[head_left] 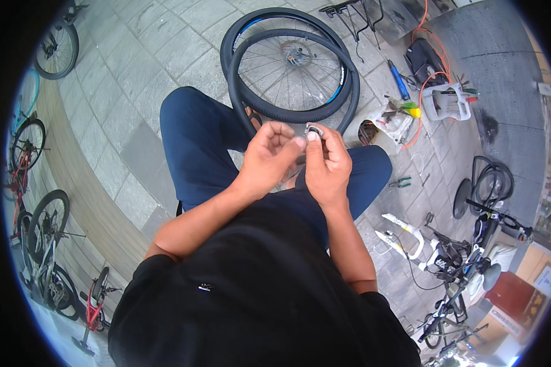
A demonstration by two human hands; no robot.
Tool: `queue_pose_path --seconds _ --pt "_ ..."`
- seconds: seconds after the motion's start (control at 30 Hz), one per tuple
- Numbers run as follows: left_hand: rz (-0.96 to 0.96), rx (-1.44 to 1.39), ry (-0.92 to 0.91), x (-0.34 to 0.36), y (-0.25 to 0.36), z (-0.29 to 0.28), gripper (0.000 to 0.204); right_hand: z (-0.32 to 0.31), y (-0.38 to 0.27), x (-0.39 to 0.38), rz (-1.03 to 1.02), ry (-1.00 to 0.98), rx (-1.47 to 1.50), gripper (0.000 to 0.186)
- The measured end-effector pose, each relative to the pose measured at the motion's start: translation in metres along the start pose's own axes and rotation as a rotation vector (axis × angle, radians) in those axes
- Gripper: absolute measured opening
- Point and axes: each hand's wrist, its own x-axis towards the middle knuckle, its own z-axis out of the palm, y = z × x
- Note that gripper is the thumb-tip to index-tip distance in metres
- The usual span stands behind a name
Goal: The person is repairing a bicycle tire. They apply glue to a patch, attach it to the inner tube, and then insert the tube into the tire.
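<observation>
My right hand [327, 165] pinches a small silver-and-black piece [314, 129] between thumb and fingertips; its exact kind is too small to make out. Close beside it, my left hand [270, 154] has its fingers curled in and its thumb pointing toward that piece. Slight blur hides what, if anything, the left fingers hold. Both hands are above my lap, between my knees. Just beyond them a bicycle wheel [340, 92] with a black tyre and a disc rotor lies flat on the paving. A black inner tube [234, 92] loops over the wheel and passes down behind my hands.
To the right are a blue pump-like tool [398, 79], an orange hose [421, 113], a white bag [395, 125], a grey-white plastic container [446, 103] and green-handled pliers [401, 182]. Bicycle parts [447, 254] and cardboard boxes [539, 272] crowd the lower right. Parked bicycles [46, 232] line the left.
</observation>
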Motion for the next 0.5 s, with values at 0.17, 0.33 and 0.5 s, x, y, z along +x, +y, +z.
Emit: queue_pose_path --seconds 0.17,0.33,0.5 --pt "0.201 0.181 -0.055 0.002 -0.002 -0.002 0.024 -0.008 -0.006 0.0 -0.214 -0.07 -0.269 0.029" --pt "0.21 0.232 -0.023 0.003 -0.004 -0.004 0.024 -0.008 -0.01 -0.003 -0.244 -0.06 -0.365 0.032" --pt "0.231 0.208 -0.024 0.002 -0.006 -0.005 0.024 -0.008 -0.006 -0.002 -0.336 -0.02 -0.407 0.03"
